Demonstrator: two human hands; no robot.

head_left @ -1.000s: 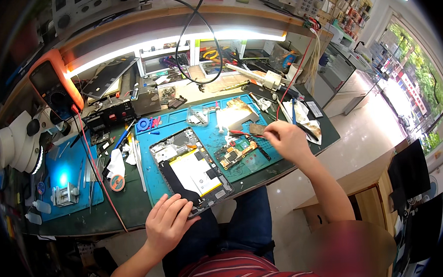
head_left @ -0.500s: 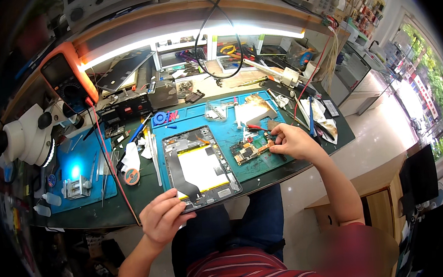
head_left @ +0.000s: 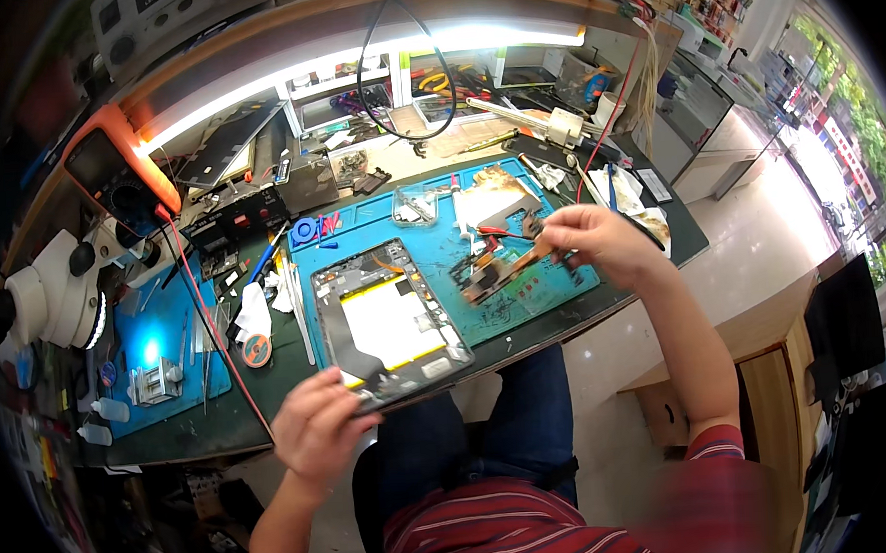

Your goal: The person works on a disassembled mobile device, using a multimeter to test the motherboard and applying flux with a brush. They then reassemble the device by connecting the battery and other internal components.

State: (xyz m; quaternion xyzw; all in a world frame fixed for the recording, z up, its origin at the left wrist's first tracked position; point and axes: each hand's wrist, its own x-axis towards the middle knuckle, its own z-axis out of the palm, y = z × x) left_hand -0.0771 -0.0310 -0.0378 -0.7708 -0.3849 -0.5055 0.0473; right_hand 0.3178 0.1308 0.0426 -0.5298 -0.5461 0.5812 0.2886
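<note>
My left hand (head_left: 320,423) grips the near left corner of an opened tablet (head_left: 324,308), thumb and fingers closed on its edge. Inside the tablet's dark frame sits a large white battery (head_left: 393,324) edged in yellow, with a dark flat cable along its left. Pinched in my right hand (head_left: 607,243) is one end of a circuit board (head_left: 493,277), tilted above the blue work mat (head_left: 554,296) and smeared by motion. Just beyond the board lie a red and black test lead (head_left: 496,232) and a scorched pale sheet (head_left: 489,196).
Left of the tablet lie tweezers (head_left: 298,314) and a spool (head_left: 256,349). An orange multimeter (head_left: 122,168) leans at the back left, above a white microscope (head_left: 49,302). A clear parts box (head_left: 415,208) stands on the mat. A black cable (head_left: 364,75) loops down from the shelf.
My right hand has lifted the circuit board off the mat and tilted it. My left hand stays at the tablet's corner. The whole view has shifted slightly.
</note>
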